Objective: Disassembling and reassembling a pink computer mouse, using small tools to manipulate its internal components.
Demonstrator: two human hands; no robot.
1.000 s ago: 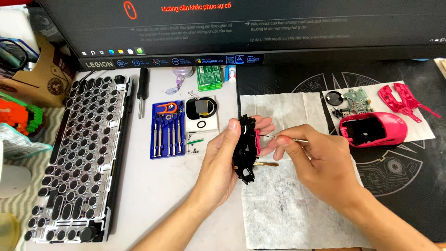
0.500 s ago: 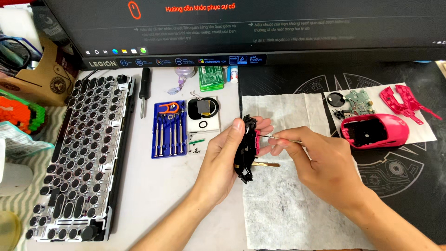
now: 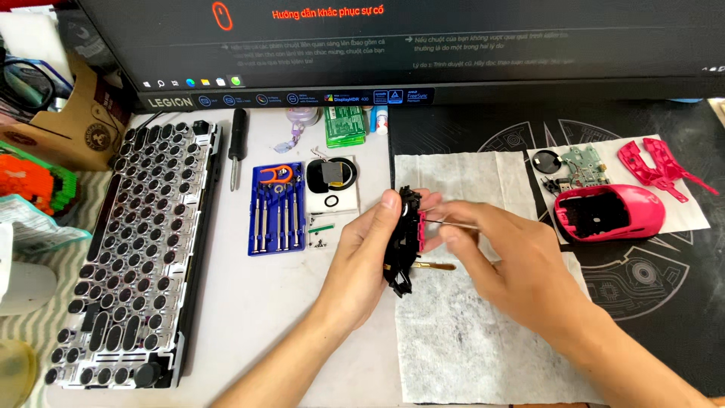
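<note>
Gripping black mouse frame [image 3: 402,245] edgewise, left hand [image 3: 362,261]; right hand [image 3: 521,261] pinches tweezers [image 3: 453,224].

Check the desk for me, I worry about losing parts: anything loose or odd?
Yes: tiny screws lie loose beside the blue screwdriver set, outside any tray. The pink mouse shell sits opened, with its circuit board bare on the paper towel.

A round-keyed keyboard [image 3: 128,257], blue screwdriver set [image 3: 276,210] and pink mouse shell [image 3: 608,213] lie below the monitor [image 3: 423,45].
</note>
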